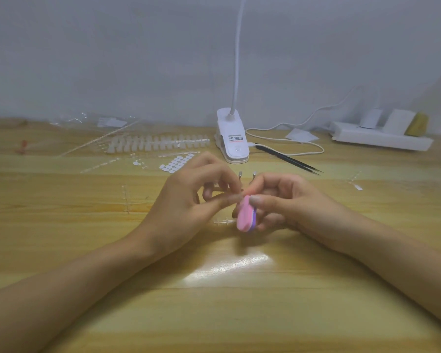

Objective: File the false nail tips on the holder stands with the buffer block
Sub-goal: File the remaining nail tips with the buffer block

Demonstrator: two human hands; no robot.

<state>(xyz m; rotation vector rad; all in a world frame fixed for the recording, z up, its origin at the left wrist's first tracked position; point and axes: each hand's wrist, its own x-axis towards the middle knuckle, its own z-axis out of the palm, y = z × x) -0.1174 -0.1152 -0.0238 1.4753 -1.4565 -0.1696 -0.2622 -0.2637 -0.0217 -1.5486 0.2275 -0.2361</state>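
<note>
Nearly upright, the buffer (243, 215) runs 12 to 6 o'clock, gripped by the right hand (290, 200); the left hand (189, 194) pinches something unclear at its top.

Forearms reach in from 7 and 5 o'clock; left hand (189, 200) pinches its fingertips together, right hand (288, 200) grips the buffer block (243, 215).

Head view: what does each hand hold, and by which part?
Right hand grips the pink-and-purple foam buffer block by its purple side. Left hand fingers pinch together; whether they hold anything cannot be told.
</note>
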